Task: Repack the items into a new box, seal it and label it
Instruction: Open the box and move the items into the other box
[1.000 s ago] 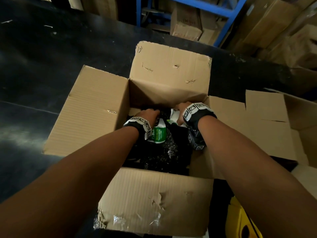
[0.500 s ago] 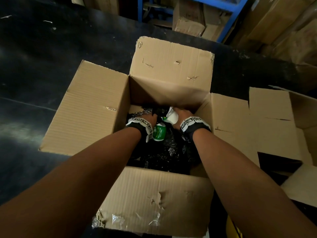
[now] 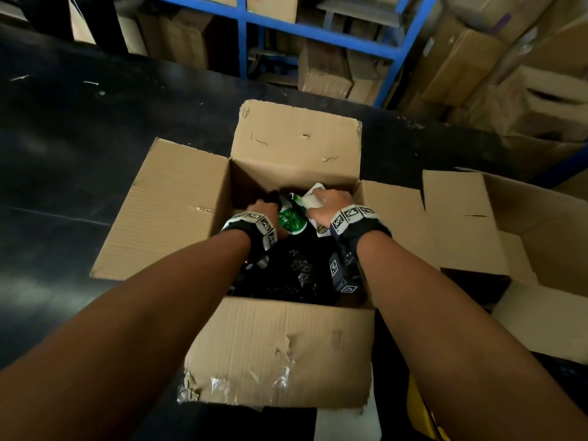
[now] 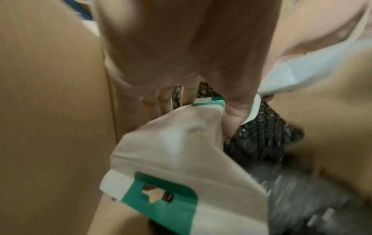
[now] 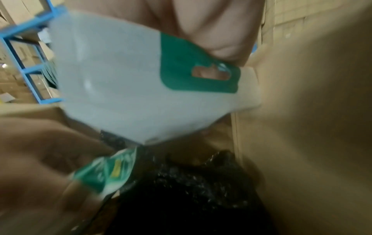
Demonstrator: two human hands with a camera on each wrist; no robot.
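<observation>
An open cardboard box [image 3: 178, 205] stands on the dark table, lined with black bubble wrap [image 3: 296, 275]. Both hands are inside it near the far wall. My left hand [image 3: 264, 206] grips a white and green pouch [image 3: 291, 219]; in the left wrist view the thumb and fingers pinch this pouch [image 4: 181, 143] above the bubble wrap [image 4: 265, 135]. My right hand [image 3: 327, 202] holds a second white and green pouch [image 3: 313, 198], raised at the box's right wall. In the right wrist view that second pouch [image 5: 130, 82] shows a green hang tab, and the first pouch [image 5: 108, 173] lies below it.
A second open cardboard box [image 3: 521, 237] sits to the right, its flaps spread. A yellow object [image 3: 423, 412] shows at the bottom edge. Beyond the table stand a blue rack [image 3: 318, 33] and stacked cartons [image 3: 324, 71].
Both hands have risen and shifted towards the far wall of the box, each bringing a pouch up with it. The right hand's pouch now shows more above the bubble wrap.
</observation>
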